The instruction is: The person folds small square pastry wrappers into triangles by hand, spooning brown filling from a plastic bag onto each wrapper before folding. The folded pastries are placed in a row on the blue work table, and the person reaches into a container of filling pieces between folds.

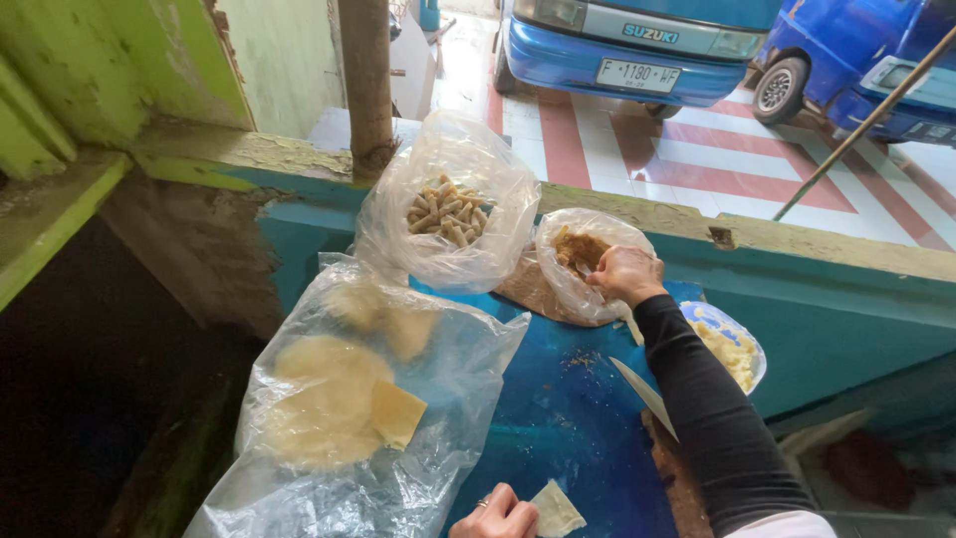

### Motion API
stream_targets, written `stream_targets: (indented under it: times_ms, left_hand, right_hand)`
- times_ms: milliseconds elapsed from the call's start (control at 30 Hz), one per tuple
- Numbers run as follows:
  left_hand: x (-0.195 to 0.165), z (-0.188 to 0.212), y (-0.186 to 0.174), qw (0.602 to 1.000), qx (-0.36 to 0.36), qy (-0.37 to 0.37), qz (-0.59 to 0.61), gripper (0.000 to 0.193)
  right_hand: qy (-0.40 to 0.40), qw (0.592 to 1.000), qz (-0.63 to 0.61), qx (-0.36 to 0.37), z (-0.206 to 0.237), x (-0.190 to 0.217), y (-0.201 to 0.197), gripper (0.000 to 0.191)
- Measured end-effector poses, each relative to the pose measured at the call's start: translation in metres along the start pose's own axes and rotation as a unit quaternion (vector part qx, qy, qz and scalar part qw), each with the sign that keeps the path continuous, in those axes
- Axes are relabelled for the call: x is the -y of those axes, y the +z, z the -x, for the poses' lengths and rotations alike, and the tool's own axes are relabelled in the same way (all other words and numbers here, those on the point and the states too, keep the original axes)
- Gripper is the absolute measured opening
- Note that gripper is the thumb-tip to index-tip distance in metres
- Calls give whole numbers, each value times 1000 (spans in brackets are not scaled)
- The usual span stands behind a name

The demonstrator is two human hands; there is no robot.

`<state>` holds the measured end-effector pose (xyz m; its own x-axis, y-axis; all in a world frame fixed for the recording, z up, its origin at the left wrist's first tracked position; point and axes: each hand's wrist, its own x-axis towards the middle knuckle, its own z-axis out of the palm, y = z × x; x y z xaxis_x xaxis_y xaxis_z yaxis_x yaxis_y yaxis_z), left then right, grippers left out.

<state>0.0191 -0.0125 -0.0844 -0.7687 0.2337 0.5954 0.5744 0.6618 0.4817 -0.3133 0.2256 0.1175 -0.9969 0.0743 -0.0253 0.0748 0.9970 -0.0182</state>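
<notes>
My right hand [624,274], in a black sleeve, reaches into a small clear bag of brown filling [578,249] and has its fingers closed inside it. My left hand [498,515], at the bottom edge, holds a pale triangular wrapper piece [556,511] against the blue table [563,418]. A big clear bag of round pale wrappers [339,399] lies to the left. Behind it stands an open bag of rolled pastries [448,211]. A knife [645,396] lies on the table beside my right forearm.
A plate of yellowish crumbly food [735,351] sits at the table's right edge. A teal ledge [836,261] and a wooden post [366,85] stand behind the table. Beyond are a tiled floor and two blue vehicles [637,40].
</notes>
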Motion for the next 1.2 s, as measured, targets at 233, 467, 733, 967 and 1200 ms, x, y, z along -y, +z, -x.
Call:
stream_targets:
  times_ms: [233, 467, 733, 967, 1200]
  left_hand:
    - [0, -1, -2, 1000, 9, 3, 10, 15]
    - [-6, -3, -10, 999, 23, -30, 30, 15]
    - [-17, -11, -30, 997, 46, -38, 56, 15]
    - [-23, -15, -44, 992, 86, -42, 88, 12]
    - [-37, -23, -62, 988, 90, -64, 110, 10]
  right_hand:
    - [10, 998, 52, 44, -14, 14, -4, 32]
    - [-3, 997, 75, -35, -7, 15, -15, 28]
    - [-71, 988, 12, -140, 10, 0, 8, 23]
    - [-26, 953, -247, -176, 31, -42, 6, 22]
    - [-31, 870, -477, -120, 57, -66, 0, 20]
